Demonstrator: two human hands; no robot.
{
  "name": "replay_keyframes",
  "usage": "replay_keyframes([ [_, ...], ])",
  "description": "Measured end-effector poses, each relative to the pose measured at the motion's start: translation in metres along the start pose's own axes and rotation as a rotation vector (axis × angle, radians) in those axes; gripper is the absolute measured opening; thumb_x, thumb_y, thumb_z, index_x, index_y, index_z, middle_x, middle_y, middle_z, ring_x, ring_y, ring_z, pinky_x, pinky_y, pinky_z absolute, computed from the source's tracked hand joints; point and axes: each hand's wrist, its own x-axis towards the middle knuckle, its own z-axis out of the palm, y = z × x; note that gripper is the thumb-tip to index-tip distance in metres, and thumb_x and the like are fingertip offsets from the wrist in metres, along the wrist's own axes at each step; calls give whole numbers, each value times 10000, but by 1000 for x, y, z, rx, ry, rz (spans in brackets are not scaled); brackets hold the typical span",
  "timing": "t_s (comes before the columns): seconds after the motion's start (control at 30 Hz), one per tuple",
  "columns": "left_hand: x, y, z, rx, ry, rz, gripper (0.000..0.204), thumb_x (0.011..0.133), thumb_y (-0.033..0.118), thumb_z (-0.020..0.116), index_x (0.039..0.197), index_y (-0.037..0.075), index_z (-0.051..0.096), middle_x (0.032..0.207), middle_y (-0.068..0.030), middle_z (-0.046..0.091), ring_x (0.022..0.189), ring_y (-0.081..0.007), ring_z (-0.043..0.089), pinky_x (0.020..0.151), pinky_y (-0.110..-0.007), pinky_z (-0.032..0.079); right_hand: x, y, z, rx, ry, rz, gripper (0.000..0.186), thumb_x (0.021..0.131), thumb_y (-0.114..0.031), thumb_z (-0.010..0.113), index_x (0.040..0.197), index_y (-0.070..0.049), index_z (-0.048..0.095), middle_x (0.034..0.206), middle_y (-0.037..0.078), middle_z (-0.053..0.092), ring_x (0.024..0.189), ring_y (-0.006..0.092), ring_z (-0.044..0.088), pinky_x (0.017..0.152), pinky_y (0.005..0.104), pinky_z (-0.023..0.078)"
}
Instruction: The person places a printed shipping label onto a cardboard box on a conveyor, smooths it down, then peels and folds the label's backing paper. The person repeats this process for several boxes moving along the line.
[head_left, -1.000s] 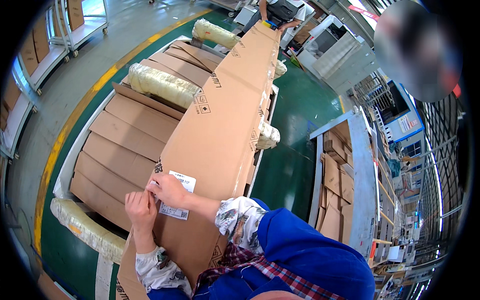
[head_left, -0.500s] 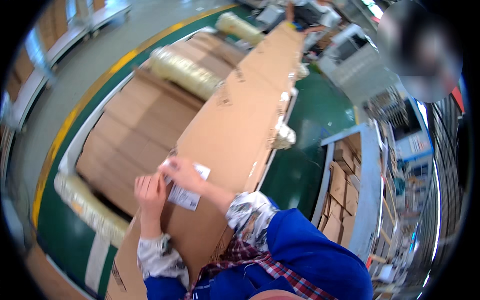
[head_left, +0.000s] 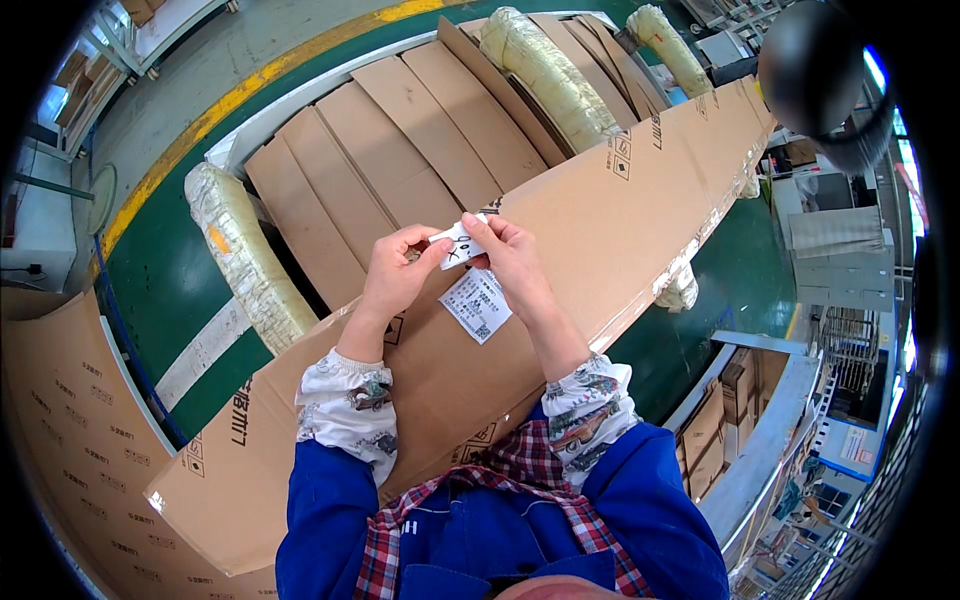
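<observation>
A small white paper label point(head_left: 459, 246) with dark handwritten marks is pinched between both hands, above a long flat cardboard carton point(head_left: 590, 235). My left hand point(head_left: 393, 275) grips the label's left end with thumb and fingers. On its right end my right hand point(head_left: 517, 268) closes the same way. Just below the hands, a larger white printed sticker point(head_left: 478, 306) with a square code lies flat on the carton. The right hand hides a little of that sticker's upper edge. The carton runs diagonally from near lower left to far right, close to my body.
Left of the carton, a pallet holds flat cardboard pieces point(head_left: 400, 140) between yellowish wrapped rolls point(head_left: 240, 260). A metal-framed cart point(head_left: 770, 400) with folded cardboard stands at right. Another printed cardboard sheet point(head_left: 75, 430) is at near left. A yellow line point(head_left: 190, 165) marks the green floor.
The view has swung, so the carton and hands appear farther right. Both hands remain close together, and the small label between them now shows clearly.
</observation>
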Motion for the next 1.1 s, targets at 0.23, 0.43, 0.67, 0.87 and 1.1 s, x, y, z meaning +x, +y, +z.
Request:
replay_keyframes([
  [0.23, 1, 3, 8, 346, 123, 366, 75, 740, 67, 658, 799, 27, 637, 655, -50, 588, 578, -143, 515, 542, -260, 391, 2, 4, -1, -26, 69, -51, 261, 828, -291, 620, 759, -40, 601, 659, -22, 549, 550, 25, 448, 492, 175, 382],
  [0.43, 3, 4, 8, 603, 208, 736, 90, 676, 19, 661, 745, 49, 611, 629, -38, 575, 571, -195, 525, 546, -299, 396, 1, 5, 2, 26, 77, -21, 267, 825, -283, 624, 722, -40, 589, 619, -24, 533, 519, 29, 439, 477, 171, 372],
  [0.67, 3, 6, 8, 750, 235, 905, 171, 615, -3, 652, 769, 52, 604, 663, -16, 568, 591, -166, 537, 563, -280, 411, 2, 7, 1, 64, 92, -15, 277, 822, -295, 628, 719, -41, 587, 603, -31, 513, 513, 30, 434, 472, 172, 366],
  [0.87, 2, 6, 9, 884, 228, 1009, 172, 616, -6, 635, 776, 44, 602, 694, -6, 566, 612, -141, 539, 590, -272, 433, 2, 10, 2, 33, 140, -65, 276, 819, -304, 631, 743, -41, 598, 618, -37, 515, 523, 29, 443, 491, 175, 393],
  [1.1, 1, 8, 11, 892, 228, 1027, 184, 612, 22, 654, 787, 48, 602, 735, -16, 590, 626, -146, 542, 613, -277, 444, 2, 8, 2, 47, 139, -87, 272, 825, -293, 626, 728, -42, 592, 611, -32, 515, 521, 35, 447, 488, 176, 388],
])
